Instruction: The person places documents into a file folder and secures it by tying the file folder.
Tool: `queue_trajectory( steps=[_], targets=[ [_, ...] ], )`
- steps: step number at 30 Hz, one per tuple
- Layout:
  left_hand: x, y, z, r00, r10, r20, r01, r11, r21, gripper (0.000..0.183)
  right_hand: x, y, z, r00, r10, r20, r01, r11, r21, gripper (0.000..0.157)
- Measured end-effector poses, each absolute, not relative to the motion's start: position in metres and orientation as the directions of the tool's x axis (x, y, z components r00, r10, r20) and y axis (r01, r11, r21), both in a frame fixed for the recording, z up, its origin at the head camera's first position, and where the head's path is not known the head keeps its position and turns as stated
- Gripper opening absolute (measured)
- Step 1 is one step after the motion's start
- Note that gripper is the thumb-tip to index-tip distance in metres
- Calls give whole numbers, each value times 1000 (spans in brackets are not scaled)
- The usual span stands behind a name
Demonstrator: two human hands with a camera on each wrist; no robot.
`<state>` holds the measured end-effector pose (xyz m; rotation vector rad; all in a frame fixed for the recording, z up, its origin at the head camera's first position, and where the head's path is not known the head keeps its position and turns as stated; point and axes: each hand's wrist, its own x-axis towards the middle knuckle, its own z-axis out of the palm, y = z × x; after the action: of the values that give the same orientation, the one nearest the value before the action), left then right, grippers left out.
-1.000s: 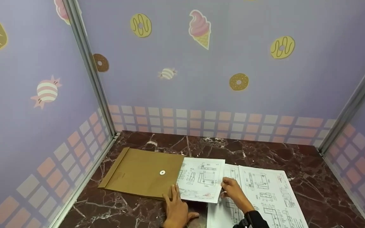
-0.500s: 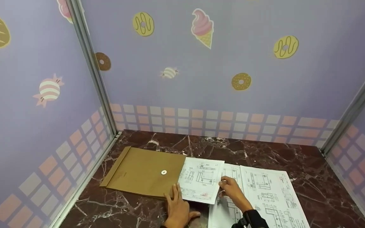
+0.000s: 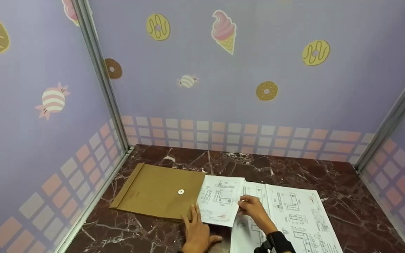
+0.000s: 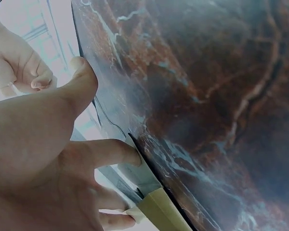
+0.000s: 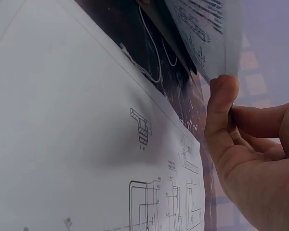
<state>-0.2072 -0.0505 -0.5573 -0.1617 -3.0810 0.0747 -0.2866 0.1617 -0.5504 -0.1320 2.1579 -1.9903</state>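
Note:
A brown paper document envelope (image 3: 160,191) with a white round button lies on the dark marble tabletop. From its right-hand opening sticks a white sheet with a technical drawing (image 3: 220,200), partly inside the envelope. My right hand (image 3: 253,209) pinches the sheet's right edge between thumb and fingers; the right wrist view shows this edge (image 5: 202,43) raised off the table. At the envelope's lower right corner, my left hand (image 3: 196,232) rests with fingers extended and thumb spread away. In the left wrist view its fingertips touch the envelope's opening (image 4: 161,211).
More drawing sheets (image 3: 297,211) lie flat to the right, partly under my right forearm. A thin white string (image 5: 151,43) shows on the table in the right wrist view. Patterned walls (image 3: 244,88) enclose the table at the back and sides.
My right hand has moved left with the sheet, and less of the sheet now shows outside the envelope. The left hand and the envelope stay in about the same place.

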Motion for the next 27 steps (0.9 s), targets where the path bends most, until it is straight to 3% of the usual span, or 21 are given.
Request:
queue_trajectory(
  steps=[7, 18, 27],
  targets=[
    [-206, -51, -558, -990, 112, 89, 106, 992, -74, 82, -290, 157, -550, -981, -177, -80, 68, 69, -995, 31],
    [-208, -50, -559, -995, 95, 11, 94, 991, -91, 84, -291, 151, -551, -984, -146, -107, 101, 42, -994, 29],
    [-209, -49, -559, -994, 97, 45, 93, 992, -89, 85, -290, 148, -552, -985, -144, -91, 85, 45, -995, 26]
  ],
)
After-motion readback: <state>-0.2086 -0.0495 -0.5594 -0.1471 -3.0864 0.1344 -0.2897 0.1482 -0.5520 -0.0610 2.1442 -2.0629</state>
